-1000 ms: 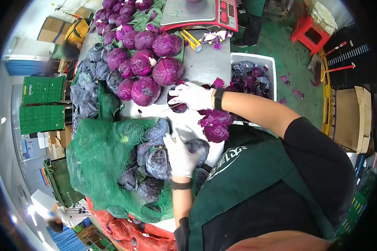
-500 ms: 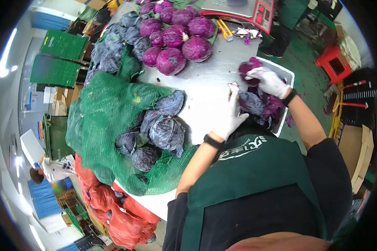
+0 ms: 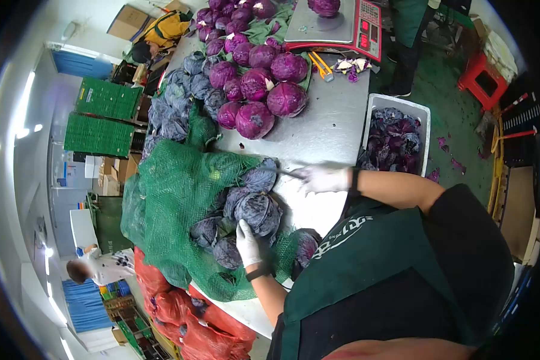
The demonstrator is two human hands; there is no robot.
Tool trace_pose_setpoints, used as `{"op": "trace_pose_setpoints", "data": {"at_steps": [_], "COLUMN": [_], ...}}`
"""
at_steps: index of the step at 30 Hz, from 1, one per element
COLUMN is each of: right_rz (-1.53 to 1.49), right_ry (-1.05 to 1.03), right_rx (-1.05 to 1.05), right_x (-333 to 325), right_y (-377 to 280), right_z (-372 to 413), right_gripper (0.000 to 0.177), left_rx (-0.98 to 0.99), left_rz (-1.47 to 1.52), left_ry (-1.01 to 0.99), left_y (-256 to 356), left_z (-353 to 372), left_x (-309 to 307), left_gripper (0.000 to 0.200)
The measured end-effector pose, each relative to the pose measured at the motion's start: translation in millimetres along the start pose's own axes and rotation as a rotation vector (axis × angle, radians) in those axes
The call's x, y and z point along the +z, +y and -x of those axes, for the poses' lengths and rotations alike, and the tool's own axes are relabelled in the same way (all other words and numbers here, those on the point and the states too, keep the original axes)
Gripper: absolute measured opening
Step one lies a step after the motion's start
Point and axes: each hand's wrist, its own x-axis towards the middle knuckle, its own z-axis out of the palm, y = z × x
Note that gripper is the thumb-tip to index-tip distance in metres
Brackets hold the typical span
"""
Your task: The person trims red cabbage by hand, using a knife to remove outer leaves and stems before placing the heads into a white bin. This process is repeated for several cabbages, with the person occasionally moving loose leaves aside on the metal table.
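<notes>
My left hand, in a white glove, reaches to a dark purple-grey cabbage. Its fingers are stretched out along the cabbage's near side, and the cabbage still rests among others at the mouth of a green mesh sack. My right hand, also gloved, is closed around the handle end of a thin knife. The blade is blurred and points left toward the cabbages. Another cabbage lies close to my apron, partly covered by mesh.
Peeled bright purple cabbages stand at the far side. Beyond them is a red scale with a cabbage on it; a yellow cutter lies near. A white crate of leaves stands right. Red sacks sit lower left.
My right hand has left the purple leaves at the crate and now holds a knife over the table. My left hand has moved left, to the cabbages by the sack. The view has shifted.
</notes>
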Motion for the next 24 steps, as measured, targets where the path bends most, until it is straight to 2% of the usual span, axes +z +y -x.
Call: {"op": "trace_pose_setpoints", "data": {"at_steps": [1, 2, 3, 5, 7, 8, 9, 11, 13, 15, 17, 18, 19, 21, 23, 24], "right_rz": [0.115, 0.147, -0.443, -0.057, -0.102, -0.071, 0.014, -0.079, -0.097, 0.022, 0.475, 0.535, 0.382, 0.304, 0.679, 0.785], "right_ry": [-0.034, -0.076, -0.275, -0.109, 0.063, 0.02, -0.037, 0.071, 0.143, 0.105, 0.257, 0.278, 0.337, 0.409, 0.606, 0.605], "right_rx": [0.142, 0.102, 0.217, 0.092, 0.078, 0.123, 0.122, -0.035, -0.302, -0.351, -0.408, -0.207, -0.448, -0.53, -0.397, -0.229], "right_x": [12.4, 25.7, 21.3, 47.7, 51.6, 41.6, 32.9, 21.8, 2.6, -19.8, -29.3, -27.0, -28.8, -36.7, -31.9, -32.6], "right_y": [5.1, 1.6, 75.3, 27.9, 16.9, 27.7, 1.2, -4.3, 7.4, -0.2, -9.6, -25.3, -2.5, 45.7, 22.1, 4.8], "right_z": [-24.9, -35.0, -89.3, -63.7, -49.6, -52.0, -34.4, -20.3, -5.2, 18.2, 45.1, 58.4, 54.2, 40.7, 64.9, 75.4], "right_gripper": [0.064, 0.066, 0.063, 0.055, 0.048, 0.05, 0.059, 0.067, 0.071, 0.072, 0.071, 0.07, 0.068, 0.061, 0.05, 0.036], "left_rx": [0.164, 0.151, 0.223, 0.252, 0.304, 0.259, 0.216, 0.291, 0.303, 0.322, 0.806, 0.856, 0.903, 0.933, 0.838, 0.816], "left_rz": [0.065, -0.038, -0.074, 0.022, 0.103, 0.1, 0.1, 0.185, 0.181, 0.224, -0.088, -0.207, -0.328, -0.414, -0.469, -0.476], "left_ry": [0.061, -0.019, 0.026, -0.032, -0.049, -0.053, -0.06, -0.069, -0.118, -0.214, -0.109, -0.115, -0.134, -0.128, -0.154, -0.173], "left_y": [2.1, 19.9, 17.8, 20.3, 26.7, 36.9, 47.0, 55.0, 82.8, 108.1, 107.4, 112.8, 117.4, 120.3, 126.7, 125.5], "left_z": [6.0, 14.9, 12.3, 7.5, 9.5, 16.9, 22.0, 28.1, 40.0, 50.8, 36.0, 32.2, 28.1, 10.9, 6.4, 2.7], "left_x": [13.7, 11.1, 15.8, 21.6, 27.7, 28.4, 32.1, 47.1, 60.7, 73.2, 91.7, 99.0, 106.0, 109.9, 103.3, 100.1], "left_gripper": [0.075, 0.084, 0.08, 0.08, 0.078, 0.075, 0.072, 0.071, 0.071, 0.078, 0.081, 0.082, 0.082, 0.079, 0.08, 0.08]}}
